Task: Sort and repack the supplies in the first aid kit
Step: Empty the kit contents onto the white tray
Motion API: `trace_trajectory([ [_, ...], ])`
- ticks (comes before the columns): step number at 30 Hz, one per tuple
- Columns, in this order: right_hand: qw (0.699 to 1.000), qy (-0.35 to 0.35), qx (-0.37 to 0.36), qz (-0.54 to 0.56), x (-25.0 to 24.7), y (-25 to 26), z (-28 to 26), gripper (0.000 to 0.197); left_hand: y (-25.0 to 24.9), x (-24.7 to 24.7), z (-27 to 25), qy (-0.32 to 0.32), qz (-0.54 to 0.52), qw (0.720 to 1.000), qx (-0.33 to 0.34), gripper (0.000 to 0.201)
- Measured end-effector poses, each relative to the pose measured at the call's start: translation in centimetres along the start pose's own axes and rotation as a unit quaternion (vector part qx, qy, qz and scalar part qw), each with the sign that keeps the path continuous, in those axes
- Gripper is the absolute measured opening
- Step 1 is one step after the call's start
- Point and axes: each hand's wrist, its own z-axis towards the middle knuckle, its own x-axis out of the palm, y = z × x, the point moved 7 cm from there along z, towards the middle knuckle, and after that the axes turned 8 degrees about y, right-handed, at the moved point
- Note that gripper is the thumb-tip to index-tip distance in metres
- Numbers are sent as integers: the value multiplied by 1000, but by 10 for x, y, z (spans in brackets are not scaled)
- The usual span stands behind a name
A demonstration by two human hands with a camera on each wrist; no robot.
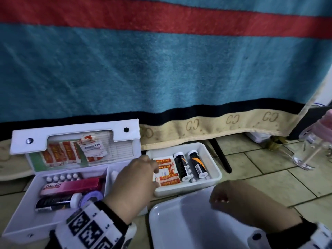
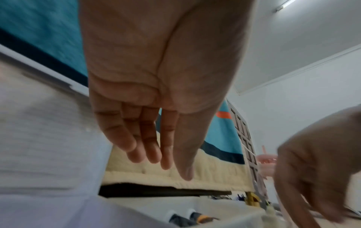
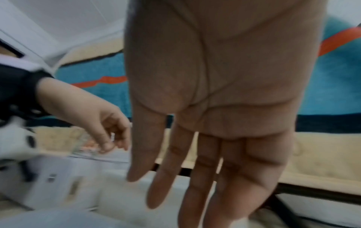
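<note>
The white first aid kit (image 1: 23, 209) lies open on the floor at the left, its lid (image 1: 75, 130) upright with plasters and alcohol pads tucked in its pocket. Inside lie small vials (image 1: 62, 177), a pink Bacidin box (image 1: 71, 186), a black tube (image 1: 53, 202) and a tape roll (image 1: 92, 195). A small white tray (image 1: 213, 159) beside it holds plaster strips (image 1: 168, 177) and two black tubes (image 1: 181, 166). My left hand (image 1: 154, 169) reaches over the plasters with straight, empty fingers (image 2: 166, 155). My right hand (image 1: 221, 198) hovers empty over a larger white tray (image 1: 179, 227), fingers (image 3: 195, 177) extended.
A teal, red and cream blanket (image 1: 161, 69) hangs behind everything, down to the tiled floor (image 1: 269, 177). A black furniture leg (image 1: 221, 155) stands just behind the small tray. A clear glass jar (image 1: 309, 150) with a stick in it stands at the right.
</note>
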Motion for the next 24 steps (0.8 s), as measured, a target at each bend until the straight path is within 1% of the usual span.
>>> trace_trajectory([
  [1, 998, 42, -55, 7, 10, 19, -6, 5, 6, -4, -6, -4, -2, 1000, -10, 27],
  [2, 993, 71, -93, -3, 22, 36, -12, 17, 12, -7, -12, -2, -2, 1000, -20, 26],
  [3, 989, 58, -133, -36, 31, 48, -14, 24, 17, -9, -19, 1, -4, 1000, -29, 25],
  [5, 986, 10, -135, -96, 26, 72, -19, 31, 28, -11, -33, 6, -14, 999, -45, 24],
  [6, 981, 16, -138, -132, 28, 86, -21, 34, 34, -11, -40, 9, -23, 998, -51, 24],
  [8, 965, 81, -202, -150, 61, 97, -12, 46, 46, -9, -55, 18, -40, 997, -64, 25],
  [9, 958, 130, -199, -159, 73, 97, -9, 51, 52, -8, -62, 21, -46, 996, -70, 25],
  [10, 957, 156, -181, -164, 77, 98, -6, 55, 58, -8, -69, 22, -52, 996, -75, 25],
  [13, 965, 145, -159, -149, 80, 99, 0, 63, 78, -8, -87, 18, -81, 992, -92, 23],
  [14, 966, 152, -152, -147, 83, 99, 2, 67, 86, -8, -93, 11, -87, 991, -101, 23],
  [17, 968, 150, -134, -149, 85, 103, 6, 73, 108, -9, -109, -4, -101, 987, -124, 28],
  [20, 971, 151, -116, -144, 86, 107, 7, 72, 124, -10, -123, -20, -121, 983, -140, 31],
  [24, 973, 155, -102, -141, 77, 113, 3, 66, 134, -3, -128, -25, -127, 982, -136, 20],
])
